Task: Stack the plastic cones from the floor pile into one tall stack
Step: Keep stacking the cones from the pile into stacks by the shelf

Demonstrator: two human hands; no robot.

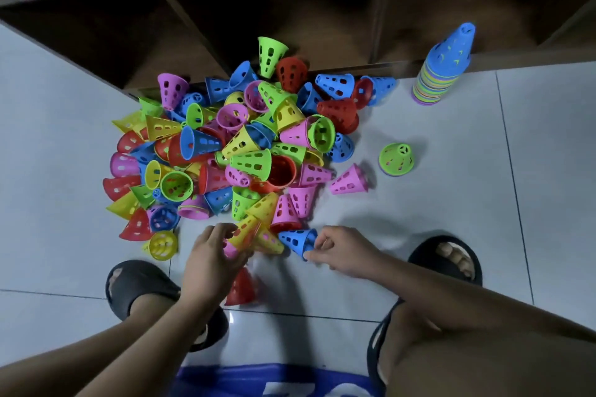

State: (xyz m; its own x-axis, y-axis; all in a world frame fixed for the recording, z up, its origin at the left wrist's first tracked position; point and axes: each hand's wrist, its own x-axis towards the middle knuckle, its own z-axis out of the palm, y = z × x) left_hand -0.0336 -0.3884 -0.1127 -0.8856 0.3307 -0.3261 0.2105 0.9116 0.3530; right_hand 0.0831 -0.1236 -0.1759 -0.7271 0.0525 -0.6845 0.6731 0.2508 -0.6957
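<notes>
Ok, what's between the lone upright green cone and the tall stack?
Nothing but bare floor tile lies between the green cone and the tall stack, as the head view shows.

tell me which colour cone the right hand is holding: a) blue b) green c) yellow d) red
a: the right hand pinches a blue cone at the near edge of the pile, while the left hand grips a yellow cone.
</notes>
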